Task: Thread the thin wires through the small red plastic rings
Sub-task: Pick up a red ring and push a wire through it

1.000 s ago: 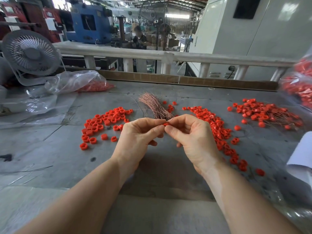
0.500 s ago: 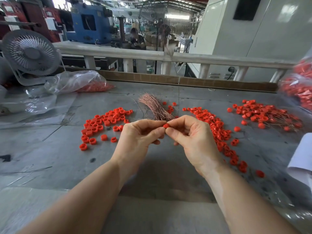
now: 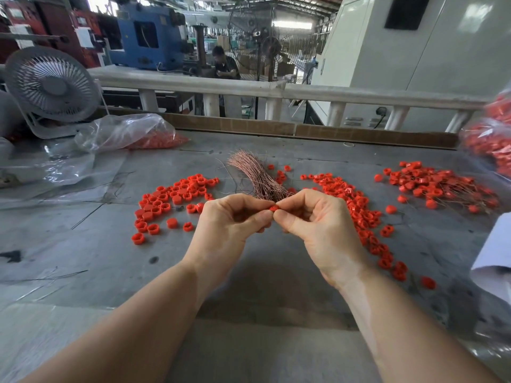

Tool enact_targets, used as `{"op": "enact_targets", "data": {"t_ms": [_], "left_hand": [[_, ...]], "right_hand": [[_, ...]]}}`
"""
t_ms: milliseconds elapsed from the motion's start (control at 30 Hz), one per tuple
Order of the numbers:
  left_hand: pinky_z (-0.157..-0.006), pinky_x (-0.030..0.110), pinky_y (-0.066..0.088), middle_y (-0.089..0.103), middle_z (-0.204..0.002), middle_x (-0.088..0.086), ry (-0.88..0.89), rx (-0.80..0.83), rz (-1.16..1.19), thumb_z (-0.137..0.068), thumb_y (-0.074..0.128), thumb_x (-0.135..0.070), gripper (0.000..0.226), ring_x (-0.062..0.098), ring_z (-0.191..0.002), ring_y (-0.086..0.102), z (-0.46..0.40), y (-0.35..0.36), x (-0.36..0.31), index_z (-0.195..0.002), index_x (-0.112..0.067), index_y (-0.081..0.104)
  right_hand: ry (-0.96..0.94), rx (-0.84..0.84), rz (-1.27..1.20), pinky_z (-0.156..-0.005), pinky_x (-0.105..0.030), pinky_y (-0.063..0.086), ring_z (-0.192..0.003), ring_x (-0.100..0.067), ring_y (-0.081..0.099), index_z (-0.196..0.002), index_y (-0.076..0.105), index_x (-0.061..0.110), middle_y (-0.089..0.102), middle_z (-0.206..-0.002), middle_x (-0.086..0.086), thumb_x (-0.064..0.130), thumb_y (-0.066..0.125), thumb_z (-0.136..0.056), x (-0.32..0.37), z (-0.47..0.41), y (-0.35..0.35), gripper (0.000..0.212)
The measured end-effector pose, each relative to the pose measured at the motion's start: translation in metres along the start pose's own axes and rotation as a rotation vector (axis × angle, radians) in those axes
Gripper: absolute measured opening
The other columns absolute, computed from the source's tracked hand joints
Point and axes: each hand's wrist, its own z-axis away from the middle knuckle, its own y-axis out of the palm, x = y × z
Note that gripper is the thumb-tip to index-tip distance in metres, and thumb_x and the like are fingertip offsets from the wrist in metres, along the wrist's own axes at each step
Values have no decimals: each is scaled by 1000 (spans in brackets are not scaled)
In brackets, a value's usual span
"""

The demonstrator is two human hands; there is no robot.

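While both hands stay together as before, left hand (image 3: 229, 225) and right hand (image 3: 318, 228) pinch one red ring (image 3: 274, 208) before the wire bundle (image 3: 257, 178); threading likely continues.

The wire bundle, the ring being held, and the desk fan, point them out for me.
wire bundle (image 3: 255, 174), head view, middle of the copper strands.
held red ring (image 3: 274, 208), head view, its visible top between the fingertips.
desk fan (image 3: 51, 84), head view, grille centre.

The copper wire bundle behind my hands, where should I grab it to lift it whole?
Probably pinch the wire bundle at its tight near end, coming from above. The strands converge toward the hands and splay out at the far end, so a far-end grip would likely shed wires.
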Motion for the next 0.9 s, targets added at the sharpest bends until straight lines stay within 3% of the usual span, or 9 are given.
{"op": "enact_targets", "data": {"t_ms": [133, 300, 667, 800, 900], "left_hand": [[-60, 15, 49, 69, -65, -3, -12, -10, 18, -76, 67, 1, 15, 5, -61, 61, 1, 1, 0, -79, -13, 71], [-57, 15, 49, 70, -68, -2, -117, 0, 180, -65, 67, -19, 13, 5, -62, 62, -2, 2, 1, -75, -19, 75], [-53, 16, 48, 69, -72, -4, -188, 60, 250, -67, 66, -25, 14, 4, -65, 62, -2, -2, 0, -78, -24, 75], [-50, 17, 48, 69, -71, -1, -230, -3, 280, -67, 66, -23, 11, 6, -58, 61, -3, -2, -1, -74, -19, 73], [-50, 17, 48, 69, -71, 2, -253, 0, 304, -69, 64, -20, 14, 7, -54, 58, -3, -2, -1, -81, -14, 69]], "right_hand": [[-6, -20, 7, -58, -16, 47, -57, -4, 57, -72, 66, 18, 65, -60, 6, 0, 70, -77, 0, 0, 1, 19], [26, -14, -84, -56, -17, 48, -63, -10, 61, -79, 70, 19, 69, -70, 3, 5, 64, -84, 3, 0, -1, 16], [54, -22, -91, -49, -17, 44, -66, -6, 62, -81, 69, 20, 69, -71, 4, 0, 62, -84, 3, 0, -2, 21], [-177, -191, 225, -60, -11, 40, -64, -3, 53, -84, 61, 27, 59, -83, 7, -10, 64, -77, 3, -2, -3, 37], [-343, -133, 454, -69, -10, 38, -75, -4, 51, -99, 67, 26, 50, -97, 11, -13, 63, -73, 2, -1, -2, 47]]}}
